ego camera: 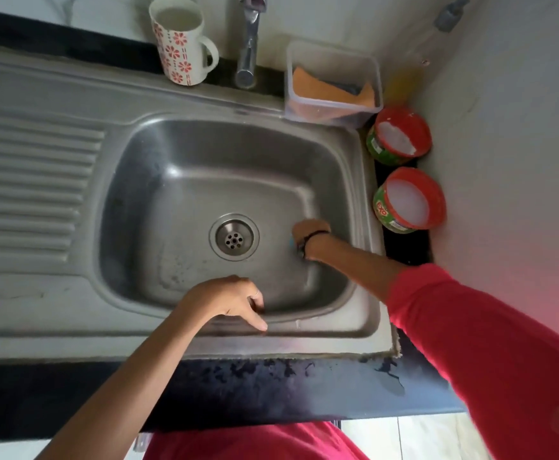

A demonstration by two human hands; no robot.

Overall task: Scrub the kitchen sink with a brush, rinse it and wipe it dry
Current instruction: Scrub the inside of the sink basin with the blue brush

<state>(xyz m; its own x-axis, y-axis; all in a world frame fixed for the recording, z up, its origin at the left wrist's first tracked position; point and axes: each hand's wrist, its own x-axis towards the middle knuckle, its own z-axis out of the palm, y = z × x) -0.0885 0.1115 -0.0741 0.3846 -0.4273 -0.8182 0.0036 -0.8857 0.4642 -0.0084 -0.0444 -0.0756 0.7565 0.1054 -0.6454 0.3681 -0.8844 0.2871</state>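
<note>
The steel sink (185,180) fills the middle of the view, with its round drain (234,237) near the basin's centre. My right hand (308,232) is down in the basin, right of the drain, gripping a mostly hidden brush (293,242) of which only a blue sliver shows. The hand is against the basin floor near the right wall. My left hand (228,298) rests on the sink's front rim with its fingers loosely curled and holds nothing.
A tap (249,44) stands behind the basin. Beside it are a flowered mug (180,41) and a clear tub (332,83) with an orange cloth. Two red-rimmed soap tubs (399,136) (409,200) sit at the right wall. A ribbed drainboard (32,187) lies at left.
</note>
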